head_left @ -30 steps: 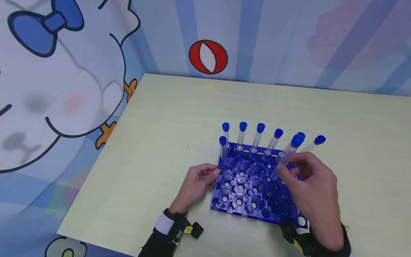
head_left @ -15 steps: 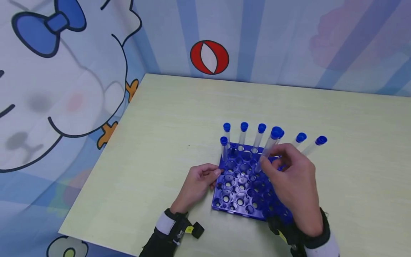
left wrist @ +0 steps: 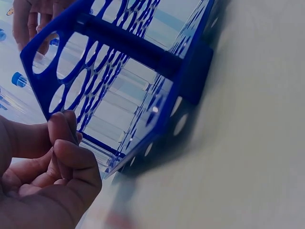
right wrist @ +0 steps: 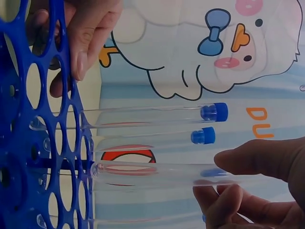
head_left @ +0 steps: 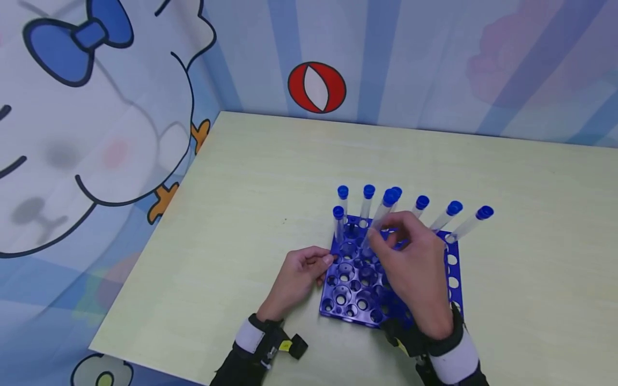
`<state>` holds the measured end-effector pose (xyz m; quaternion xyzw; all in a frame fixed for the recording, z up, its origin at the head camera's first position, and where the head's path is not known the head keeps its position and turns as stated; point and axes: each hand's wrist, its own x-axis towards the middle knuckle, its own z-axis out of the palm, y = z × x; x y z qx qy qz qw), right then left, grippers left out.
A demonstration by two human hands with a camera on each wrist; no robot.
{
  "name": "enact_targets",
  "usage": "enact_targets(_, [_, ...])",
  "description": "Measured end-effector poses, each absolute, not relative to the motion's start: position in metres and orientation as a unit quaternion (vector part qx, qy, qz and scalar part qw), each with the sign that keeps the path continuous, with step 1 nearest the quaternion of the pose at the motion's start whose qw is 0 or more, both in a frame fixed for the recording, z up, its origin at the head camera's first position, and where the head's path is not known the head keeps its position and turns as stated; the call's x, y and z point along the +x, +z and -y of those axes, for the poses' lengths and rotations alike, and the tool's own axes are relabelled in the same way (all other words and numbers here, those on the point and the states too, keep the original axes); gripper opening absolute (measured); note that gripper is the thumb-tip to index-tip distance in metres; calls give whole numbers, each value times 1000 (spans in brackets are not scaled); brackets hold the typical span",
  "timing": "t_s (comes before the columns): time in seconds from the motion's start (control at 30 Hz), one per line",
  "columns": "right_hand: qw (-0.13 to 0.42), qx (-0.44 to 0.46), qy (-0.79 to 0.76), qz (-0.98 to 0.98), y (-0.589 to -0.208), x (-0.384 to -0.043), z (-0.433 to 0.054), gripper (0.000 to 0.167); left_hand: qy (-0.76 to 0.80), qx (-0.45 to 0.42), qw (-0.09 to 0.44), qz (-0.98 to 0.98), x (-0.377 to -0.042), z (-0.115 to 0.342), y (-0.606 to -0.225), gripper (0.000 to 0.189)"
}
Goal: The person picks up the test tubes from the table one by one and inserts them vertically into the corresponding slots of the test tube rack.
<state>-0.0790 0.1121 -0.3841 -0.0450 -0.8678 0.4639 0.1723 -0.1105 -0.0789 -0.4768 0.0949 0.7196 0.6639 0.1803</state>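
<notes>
My left hand (head_left: 299, 276) holds the left edge of a blue test tube rack (head_left: 345, 300) between thumb and finger. In the left wrist view its fingertips pinch the rack's upper plate (left wrist: 43, 98). Over the rack, my right hand (head_left: 417, 262) pinches a clear test tube (head_left: 380, 217) with a blue cap, tilted slightly. In the right wrist view the thumb and fingers grip this test tube (right wrist: 143, 171) near its capped end. Its rounded bottom is close to the rack's holes; whether it touches them, I cannot tell. Several capped tubes (head_left: 367, 202) stand along the rack's far row, and one tube (head_left: 339, 228) sits nearer at the left.
The rack stands on a pale wooden table (head_left: 251, 177). Behind and to the left are a blue striped backdrop (head_left: 410, 64) and a cartoon-printed panel (head_left: 130, 161). Black straps with small cameras (head_left: 296, 346) are on both wrists.
My right hand has carried the test tube leftward along the rack, from its right part to left of its middle. The left hand keeps its grip on the rack's edge.
</notes>
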Motion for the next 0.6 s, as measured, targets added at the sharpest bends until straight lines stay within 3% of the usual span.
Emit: enact_targets(0.6, [130, -54, 466, 873, -398, -92, -102, 17, 662, 104, 165, -724, -110, 79, -479, 20])
